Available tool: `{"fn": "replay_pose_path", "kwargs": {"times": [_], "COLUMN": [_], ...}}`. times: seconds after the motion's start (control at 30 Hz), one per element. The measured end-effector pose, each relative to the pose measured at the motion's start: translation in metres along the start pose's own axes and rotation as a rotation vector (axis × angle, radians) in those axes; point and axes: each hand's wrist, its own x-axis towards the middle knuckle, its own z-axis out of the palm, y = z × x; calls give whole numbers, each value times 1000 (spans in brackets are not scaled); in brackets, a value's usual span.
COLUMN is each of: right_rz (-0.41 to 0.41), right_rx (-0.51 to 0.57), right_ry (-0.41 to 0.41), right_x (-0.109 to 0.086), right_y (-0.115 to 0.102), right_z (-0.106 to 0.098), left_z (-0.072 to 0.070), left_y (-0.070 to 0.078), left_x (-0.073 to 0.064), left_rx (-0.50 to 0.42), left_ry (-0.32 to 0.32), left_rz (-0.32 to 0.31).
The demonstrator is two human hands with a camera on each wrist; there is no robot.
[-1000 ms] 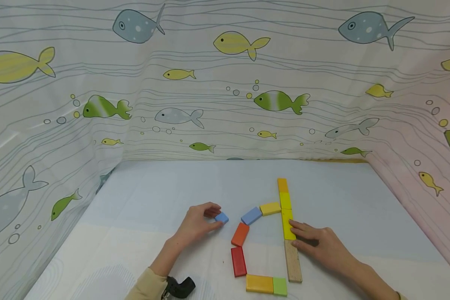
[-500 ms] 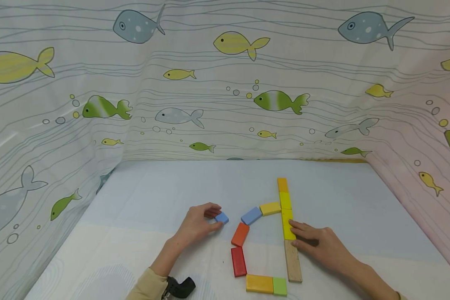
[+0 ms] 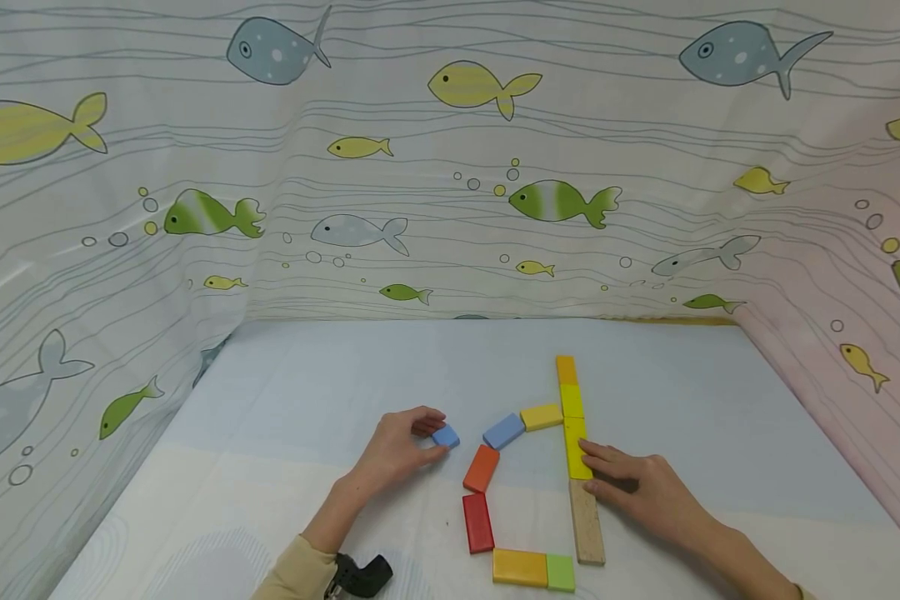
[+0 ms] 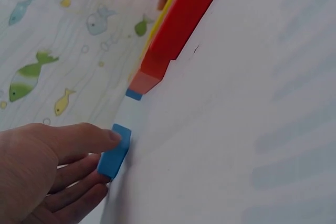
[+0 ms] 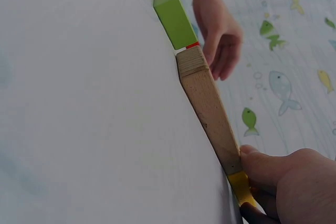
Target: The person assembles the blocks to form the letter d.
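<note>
In the head view my left hand (image 3: 397, 450) pinches a small blue block (image 3: 446, 436) on the table, left of the arranged blocks. The left wrist view shows the thumb on one face of this blue block (image 4: 115, 151) and fingers behind it. My right hand (image 3: 648, 492) rests at the right side of a straight column. Its fingertips touch the long yellow block (image 3: 574, 454), and its thumb lies where that block meets the plain wooden block (image 3: 587, 523). In the right wrist view, the right hand (image 5: 294, 182) partly hides the yellow block (image 5: 241, 188).
Left of the column, a curve runs through a pale yellow block (image 3: 542, 417), a second blue block (image 3: 504, 431), an orange-red block (image 3: 482, 468) and a red block (image 3: 477, 523). Below lie an orange block (image 3: 520, 567) and a green block (image 3: 560, 573). Fish-printed cloth (image 3: 450, 183) surrounds the table.
</note>
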Motion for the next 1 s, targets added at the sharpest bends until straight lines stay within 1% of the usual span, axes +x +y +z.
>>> {"fn": "replay_pose_path", "kwargs": {"times": [0.1, 0.17, 0.23, 0.3, 0.33, 0.4, 0.53, 0.63, 0.77, 0.8, 0.87, 1.0], "right_rz": [0, 2, 4, 5, 4, 2, -6, -8, 10, 16, 23, 8], "right_rx": [5, 5, 4, 2, 2, 2, 3, -4, -15, -12, -14, -12], "right_ry": [1, 2, 1, 2, 2, 3, 5, 3, -7, -9, -13, 4], "right_x": [0, 0, 0, 0, -1, -1, 0, 1, 1, 1, 1, 1], "right_y": [0, 0, 0, 0, 0, 1, 1, 1, 1, 0, 0, 0], "right_z": [0, 0, 0, 0, 0, 0, 1, 1, 0, 0, 0, 0], "left_z": [2, 4, 7, 11, 13, 18, 32, 42, 55, 58, 65, 77], "left_y": [2, 5, 11, 20, 25, 37, 57, 67, 79, 82, 87, 96], "left_x": [0, 0, -1, -1, -2, -4, -10, -15, -21, -23, -26, -33], "left_rx": [9, -7, -24, -43, -51, -57, -69, -71, -38, -26, -7, 18], "left_ry": [18, 30, 30, 18, 1, -35, -125, -194, -263, -280, -323, -425], "left_rz": [20, 34, 59, 94, 107, 153, 228, 281, 377, 390, 392, 329]}}
